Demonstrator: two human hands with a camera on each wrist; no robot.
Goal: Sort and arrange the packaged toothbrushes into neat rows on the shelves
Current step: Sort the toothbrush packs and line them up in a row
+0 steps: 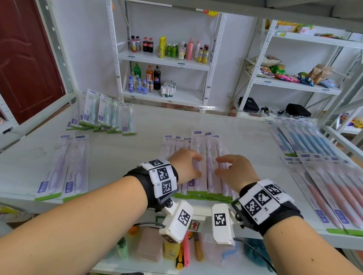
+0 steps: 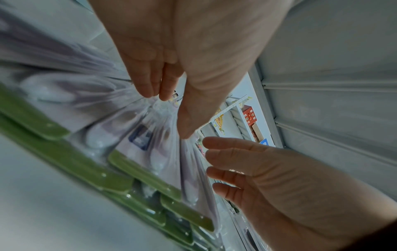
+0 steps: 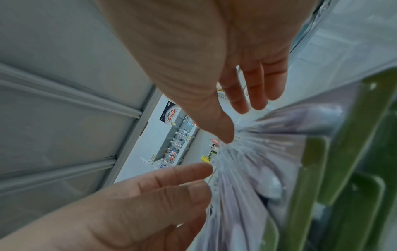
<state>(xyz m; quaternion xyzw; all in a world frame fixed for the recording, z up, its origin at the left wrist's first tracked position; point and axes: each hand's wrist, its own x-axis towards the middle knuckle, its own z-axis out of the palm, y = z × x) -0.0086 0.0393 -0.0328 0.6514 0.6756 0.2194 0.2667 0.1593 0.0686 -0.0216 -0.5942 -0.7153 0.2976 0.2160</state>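
A fanned pile of purple toothbrush packs with green bottom edges lies in the middle of the white shelf. Both my hands hover over it, palms facing each other. My left hand has its fingers stretched out, and the fingertips touch the clear plastic of the packs. My right hand is spread beside it, fingers relaxed over the right side of the pile. Neither hand grips a pack. Two more purple packs lie side by side at the left.
A loose heap of teal packs sits at the back left. Blue packs and pink packs lie in rows on the right. A lower shelf holds small goods. Drink bottles stand on a far rack.
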